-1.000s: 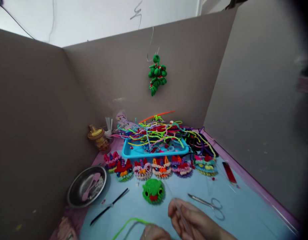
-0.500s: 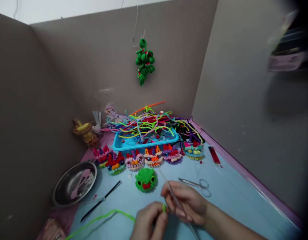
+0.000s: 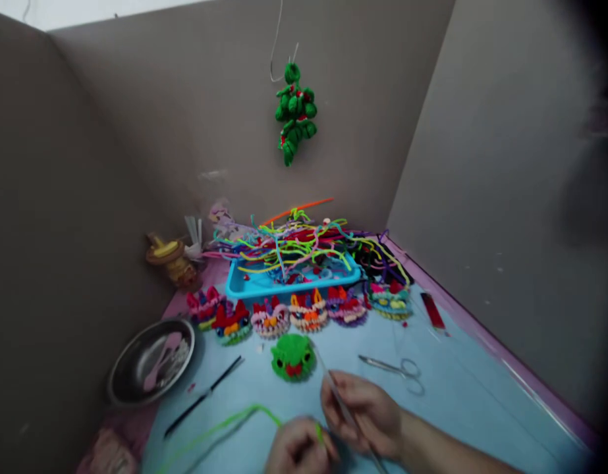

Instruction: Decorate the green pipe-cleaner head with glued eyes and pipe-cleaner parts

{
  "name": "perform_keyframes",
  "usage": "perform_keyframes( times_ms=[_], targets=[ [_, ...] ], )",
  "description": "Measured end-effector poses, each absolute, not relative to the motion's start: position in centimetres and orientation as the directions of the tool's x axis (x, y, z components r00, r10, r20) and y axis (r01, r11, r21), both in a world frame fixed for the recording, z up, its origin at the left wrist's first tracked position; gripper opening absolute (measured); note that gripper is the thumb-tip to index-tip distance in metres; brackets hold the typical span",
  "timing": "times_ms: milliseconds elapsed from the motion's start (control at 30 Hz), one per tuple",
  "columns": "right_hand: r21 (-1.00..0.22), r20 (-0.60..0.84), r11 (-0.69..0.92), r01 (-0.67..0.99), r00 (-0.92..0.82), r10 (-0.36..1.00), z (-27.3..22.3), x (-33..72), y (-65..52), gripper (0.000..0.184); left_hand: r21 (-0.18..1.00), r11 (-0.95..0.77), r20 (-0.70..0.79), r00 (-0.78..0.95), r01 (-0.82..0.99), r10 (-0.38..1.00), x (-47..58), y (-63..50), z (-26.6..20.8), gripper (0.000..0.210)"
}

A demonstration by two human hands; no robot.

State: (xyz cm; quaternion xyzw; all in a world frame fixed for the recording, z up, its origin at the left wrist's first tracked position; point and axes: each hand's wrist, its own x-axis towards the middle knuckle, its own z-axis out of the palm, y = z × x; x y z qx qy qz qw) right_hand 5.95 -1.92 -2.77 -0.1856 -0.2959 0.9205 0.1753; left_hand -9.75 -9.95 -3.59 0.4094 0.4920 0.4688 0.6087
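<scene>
Head view: note left hand [image 3: 298, 449] and right hand [image 3: 361, 416] slightly lower than half a second ago. See bright-green fuzzy pipe cleaner [image 3: 257, 407] pinched between left thumb and forefinger, trailing leftward over flat pale-blue tabletop [image 3: 462, 382]. See thin pale straight stick [image 3: 340, 400] gripped in curled right fingers, material unclear. Risk kinking at the pinch if twisted hard, snagging on stick if crossed

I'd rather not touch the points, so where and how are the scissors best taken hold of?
Probably by the finger loops, coming from the right: the scissors lie flat on the blue mat with tips pointing left, so this should avoid them. The right hand is nearest but holds a thin rod, so it may need freeing first.
</scene>
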Motion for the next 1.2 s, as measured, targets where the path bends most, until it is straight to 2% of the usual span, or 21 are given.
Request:
perform_keyframes(
  times_ms=[67, 200, 333, 533, 800, 1000, 1200],
  targets=[
    [-0.599, -0.207, -0.761, -0.25, -0.87, 0.448, -2.5, 5.5, -1.8, 0.026, 0.955, 0.209, -0.187, 0.118, -0.21, 0.975, -9.2, -10.8, -3.1, 0.046],
    [-0.646, -0.161, -0.714, -0.272, -0.865, 0.475, -2.3, 5.5, -1.7, 0.02, 0.983, 0.045, -0.041, 0.022, -0.178, 0.999, -8.8, -10.5, -1.7, 0.036],
    [-0.675, -0.105, -0.671, -0.307, -0.86, 0.499, -2.0, 5.8, -1.2, 0.028, 0.988, -0.023, 0.017, -0.041, -0.152, 0.999, -8.8, -10.0, -0.9, 0.034],
    [-0.722, -0.082, -0.624, -0.299, -0.858, 0.507, -1.7, 5.7, -1.0, 0.035, 0.988, -0.081, 0.077, -0.037, -0.13, 0.996, -9.3, -10.2, -0.6, 0.031],
    [-0.735, -0.077, -0.618, -0.281, -0.87, 0.487, -2.5, 5.3, -0.9, 0.031, 0.983, -0.121, 0.109, -0.088, -0.141, 0.99, -9.9, -9.8, -0.5, 0.03],
    [-0.773, -0.009, -0.594, -0.224, -0.932, 0.364, -2.5, 4.8, -0.7, 0.038, 0.979, -0.173, 0.147, -0.213, -0.11, 0.966, -10.4, -9.7, -0.3, 0.032],
    [-0.78, 0.0, -0.576, -0.243, -0.922, 0.388, -2.6, 4.4, -0.5, 0.038, 0.974, -0.183, 0.147, -0.237, -0.136, 0.96, -10.7, -9.5, -0.5, 0.037]
  ],
)
